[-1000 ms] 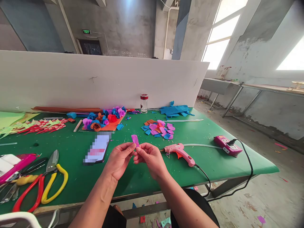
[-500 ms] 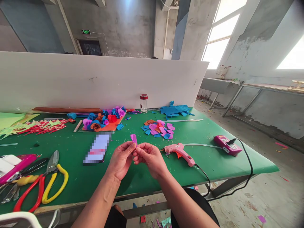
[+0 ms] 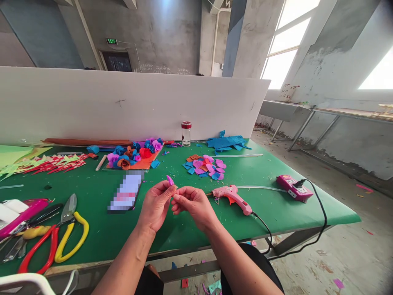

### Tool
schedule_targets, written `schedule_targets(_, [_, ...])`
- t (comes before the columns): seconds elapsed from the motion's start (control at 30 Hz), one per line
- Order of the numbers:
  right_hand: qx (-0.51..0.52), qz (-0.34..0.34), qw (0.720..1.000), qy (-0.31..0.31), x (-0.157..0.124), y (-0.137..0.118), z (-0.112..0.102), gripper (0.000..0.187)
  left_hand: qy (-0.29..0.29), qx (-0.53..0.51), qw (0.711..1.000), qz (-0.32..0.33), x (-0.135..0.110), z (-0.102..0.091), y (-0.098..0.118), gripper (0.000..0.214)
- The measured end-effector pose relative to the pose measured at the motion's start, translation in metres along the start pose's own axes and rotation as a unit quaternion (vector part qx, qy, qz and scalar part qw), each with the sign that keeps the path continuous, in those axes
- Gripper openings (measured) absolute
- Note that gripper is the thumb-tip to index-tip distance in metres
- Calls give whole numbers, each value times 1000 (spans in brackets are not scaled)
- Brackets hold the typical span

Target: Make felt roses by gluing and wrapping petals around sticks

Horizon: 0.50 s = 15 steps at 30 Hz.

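Note:
A small purple paper petal [image 3: 170, 180], rolled narrow, sticks up from the pinched fingers of my left hand [image 3: 159, 203]. My right hand [image 3: 192, 205] meets it there, thumb and fingertips closed at the petal's lower end; whether they grip the petal itself is hidden. Just right of my right hand lies a pink hot glue gun [image 3: 232, 196] on its side. Beyond my hands is a pile of purple, blue and brown paper petals [image 3: 205, 167]. Finished paper flowers [image 3: 132, 155] lie at the back left.
A phone [image 3: 126, 190] lies left of my hands, with red-and-yellow-handled shears [image 3: 68, 217] farther left. A lidded glass jar [image 3: 186, 134] stands before the white board [image 3: 138, 106]. At right, a magenta power socket [image 3: 294, 188] trails a black cord over the green table's [image 3: 322, 205] edge.
The purple petal has turned and curled, going from a broader upright strip to a narrow rolled tip leaning left. Both hands stay in nearly the same place.

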State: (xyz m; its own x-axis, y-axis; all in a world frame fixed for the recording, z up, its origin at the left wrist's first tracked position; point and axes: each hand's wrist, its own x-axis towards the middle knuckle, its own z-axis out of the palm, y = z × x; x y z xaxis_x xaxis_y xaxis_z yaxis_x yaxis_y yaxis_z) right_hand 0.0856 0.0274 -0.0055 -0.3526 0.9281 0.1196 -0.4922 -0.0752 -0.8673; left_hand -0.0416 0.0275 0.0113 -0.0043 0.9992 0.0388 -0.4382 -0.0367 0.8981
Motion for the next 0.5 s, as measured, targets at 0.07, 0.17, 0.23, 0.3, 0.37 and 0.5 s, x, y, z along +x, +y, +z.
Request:
schedule_targets(0.07, [7,2,1000,12,0,-1,0,38,-5,14,1000,7,2,-3,1,38])
schedule_targets(0.17, [33,16,999,31,1,-3,-1,39,1,38,999,27,6,-11,2,48])
schedule_targets(0.23, [49,28,998,37,1,-3,-3,40,14,60,997,38,8,-15,3,43])
schedule_targets(0.3, [57,36,997,34,1,-3,-3,40,15,80,996,38,8,-16,3,35])
schedule_targets(0.37, [54,36,997,28,1,-2,-3,40,4,90,995,30,6,-14,2,30])
schedule_targets(0.5, [35,35,999,22,1,0,-1,40,-7,103,995,8,2,-8,2,31])
